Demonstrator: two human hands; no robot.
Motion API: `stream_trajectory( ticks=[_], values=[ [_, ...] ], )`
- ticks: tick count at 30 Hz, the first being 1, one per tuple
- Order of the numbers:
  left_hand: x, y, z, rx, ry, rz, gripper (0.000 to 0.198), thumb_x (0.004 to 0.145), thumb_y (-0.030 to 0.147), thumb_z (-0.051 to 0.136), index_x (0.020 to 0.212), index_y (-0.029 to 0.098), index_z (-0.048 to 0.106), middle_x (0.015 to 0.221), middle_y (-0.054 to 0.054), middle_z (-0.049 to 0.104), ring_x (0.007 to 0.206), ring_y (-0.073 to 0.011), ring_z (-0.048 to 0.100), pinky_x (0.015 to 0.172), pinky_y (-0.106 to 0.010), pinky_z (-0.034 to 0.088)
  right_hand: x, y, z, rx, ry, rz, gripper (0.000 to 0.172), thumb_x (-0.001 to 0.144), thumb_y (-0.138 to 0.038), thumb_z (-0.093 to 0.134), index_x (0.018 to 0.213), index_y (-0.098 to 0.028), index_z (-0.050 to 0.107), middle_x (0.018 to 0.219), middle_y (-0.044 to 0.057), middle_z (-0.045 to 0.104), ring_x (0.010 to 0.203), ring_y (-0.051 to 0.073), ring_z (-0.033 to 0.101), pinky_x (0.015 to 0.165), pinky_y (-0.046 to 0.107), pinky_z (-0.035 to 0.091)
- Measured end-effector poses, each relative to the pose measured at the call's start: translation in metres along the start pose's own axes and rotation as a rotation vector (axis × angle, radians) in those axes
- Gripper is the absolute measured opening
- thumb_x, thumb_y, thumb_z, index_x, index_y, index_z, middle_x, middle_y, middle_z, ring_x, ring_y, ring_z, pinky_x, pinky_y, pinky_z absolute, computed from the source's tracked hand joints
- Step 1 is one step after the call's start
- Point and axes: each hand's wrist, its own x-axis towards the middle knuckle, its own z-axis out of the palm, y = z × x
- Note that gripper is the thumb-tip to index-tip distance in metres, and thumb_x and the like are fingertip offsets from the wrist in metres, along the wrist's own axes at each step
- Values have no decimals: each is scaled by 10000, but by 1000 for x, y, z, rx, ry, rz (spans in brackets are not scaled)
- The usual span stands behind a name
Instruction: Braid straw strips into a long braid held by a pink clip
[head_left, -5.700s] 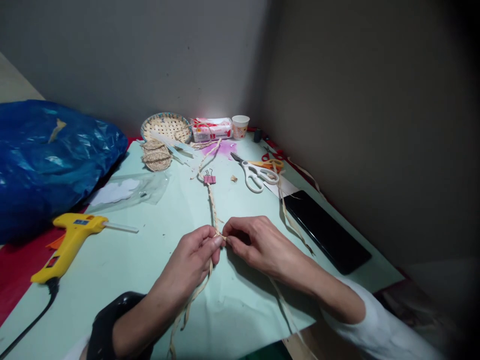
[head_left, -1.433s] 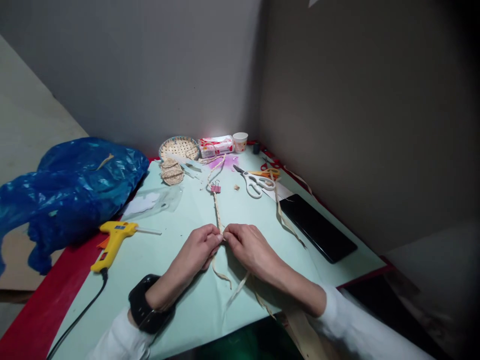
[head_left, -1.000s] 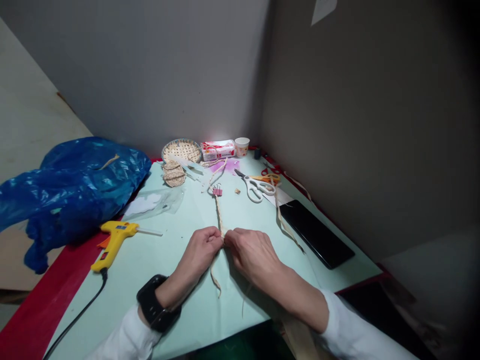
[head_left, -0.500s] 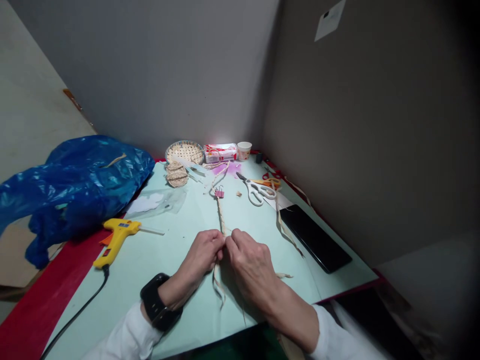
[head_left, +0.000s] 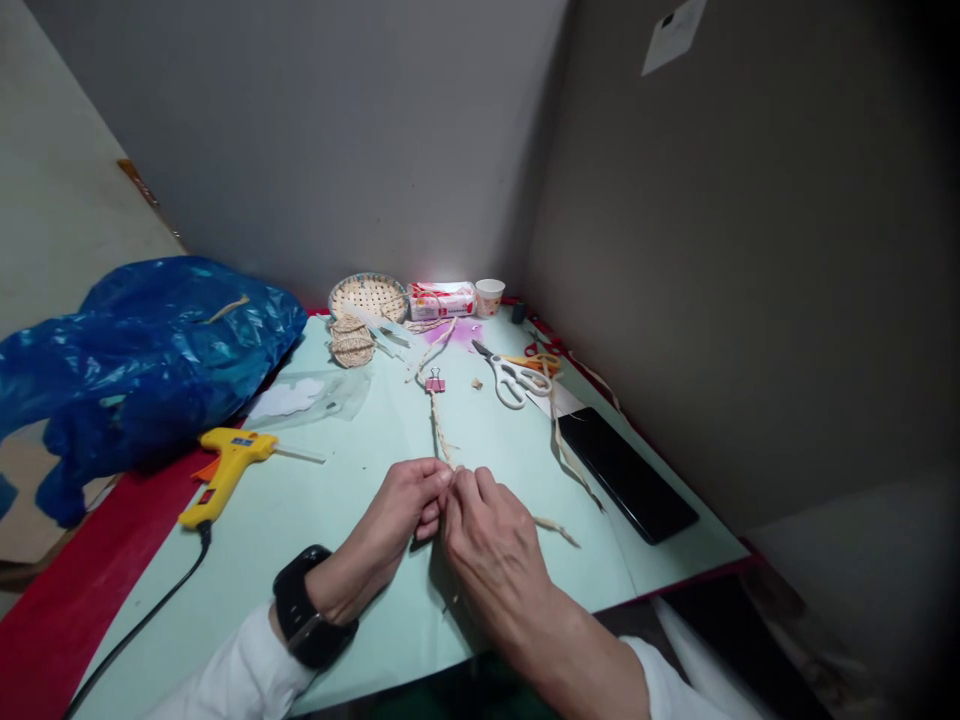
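Observation:
A pale braid of plant fibre (head_left: 439, 428) runs down the table toward me, its far part gripped by a pink binder clip (head_left: 435, 384). At the near end of the braid, my left hand (head_left: 415, 497) pinches it between thumb and fingers. Close against it, my right hand (head_left: 487, 535) is closed on the strands too, its fingertips touching the left thumb. One loose strand end (head_left: 556, 529) sticks out to the right of my right hand. The exact crossing of the strands is hidden under my fingers.
Left lie a yellow glue gun (head_left: 229, 475) with its cord and a blue plastic bag (head_left: 165, 340). Behind are a woven basket (head_left: 369, 297), a coiled fibre piece (head_left: 352, 342), a tissue pack (head_left: 442, 300) and a paper cup (head_left: 490, 297). White scissors (head_left: 513, 380) and a black phone (head_left: 628, 475) lie right.
My right hand has rolled inward over the braid, its fingers more bunched. The strand ends that hung below my hands are now mostly hidden. The view has shifted slightly.

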Motion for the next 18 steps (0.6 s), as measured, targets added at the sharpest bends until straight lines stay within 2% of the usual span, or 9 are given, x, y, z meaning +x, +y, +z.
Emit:
stream_trajectory(
  ticks=[3, 8, 10, 14, 18],
  values=[
    [-2, 3, -2, -15, -7, -8, 222, 793, 318, 601, 668, 155, 517, 544, 76, 407, 422, -28, 239, 376, -154, 190, -2, 4, -9, 121, -65, 61, 241, 755, -97, 528, 985, -113, 597, 861, 108, 539, 785, 243, 447, 714, 402, 392],
    [-4, 9, -3, -4, 1, -5, 209, 767, 313, 662, 716, 129, 578, 546, 71, 434, 415, -16, 244, 368, -145, 175, 0, 30, -28, 505, -216, 166, 205, 874, -235, 516, 1054, -160, 579, 924, 81, 550, 869, 229, 456, 799, 376, 386],
    [-4, 9, -3, 5, 8, -16, 207, 761, 306, 672, 710, 129, 577, 535, 71, 439, 407, -13, 255, 366, -145, 163, 1, 41, -32, 650, -270, 152, 140, 916, -227, 466, 979, -178, 580, 901, 55, 542, 874, 202, 461, 814, 338, 386],
    [-4, 9, -3, 15, 21, -24, 211, 763, 281, 665, 669, 133, 548, 529, 66, 447, 406, -11, 258, 368, -153, 143, 4, 58, -32, 819, -302, 103, 205, 964, -192, 394, 954, -184, 599, 845, 28, 535, 844, 164, 480, 777, 276, 386],
    [-5, 11, -3, 38, 16, -50, 205, 803, 280, 614, 675, 140, 535, 542, 62, 443, 419, -20, 254, 383, -172, 145, 12, 72, -24, 908, -308, 47, 237, 960, -193, 424, 944, -176, 659, 819, 25, 565, 810, 148, 513, 753, 262, 380]
  ],
)
